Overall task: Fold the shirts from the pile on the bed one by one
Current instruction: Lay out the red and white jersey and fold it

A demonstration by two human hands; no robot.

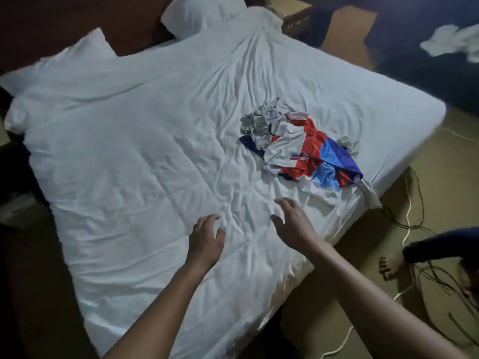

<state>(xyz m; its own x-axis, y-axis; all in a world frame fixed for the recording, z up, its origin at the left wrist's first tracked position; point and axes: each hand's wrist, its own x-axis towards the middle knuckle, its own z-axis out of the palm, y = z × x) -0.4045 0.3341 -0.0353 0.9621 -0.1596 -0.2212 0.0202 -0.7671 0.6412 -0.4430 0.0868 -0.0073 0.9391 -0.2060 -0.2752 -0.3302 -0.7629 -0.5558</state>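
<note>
- Rumpled white bedding covers the bed point(124, 156), which fills most of the view and runs at a slant from the near edge toward the far left.
- Closest to the camera, both hands reach out palm down over the near part of the bed, and neither holds anything.
- The left hand point(206, 235) has its fingers loosely bent and a little apart. Whether the fingertips touch the bedding, I cannot tell.
- The right hand point(291, 222) is near the left one and slightly further forward. Its fingers are spread and gently curled, pointing toward the clothes.
- Beyond the right hand, and apart from it, the pile of shirts point(298, 149) lies crumpled on the right side of the bed, near the right edge.
- At the near right of the pile is a blue shirt point(337, 164).
- In the middle lies a red and white shirt point(290, 149) with small flag marks.
- At the far left of the pile a grey-white shirt point(259, 120) is bunched up.
- On the floor point(440, 182) to the right of the bed lie cords point(408, 213), one white and several thin and dark. Another person's bare foot point(391, 265) stands among them.
- At the far end, two white pillows point(204, 14) rest against a dark headboard point(64, 16).
- In the dim far-right corner lies a white cloth point(451, 42).
</note>
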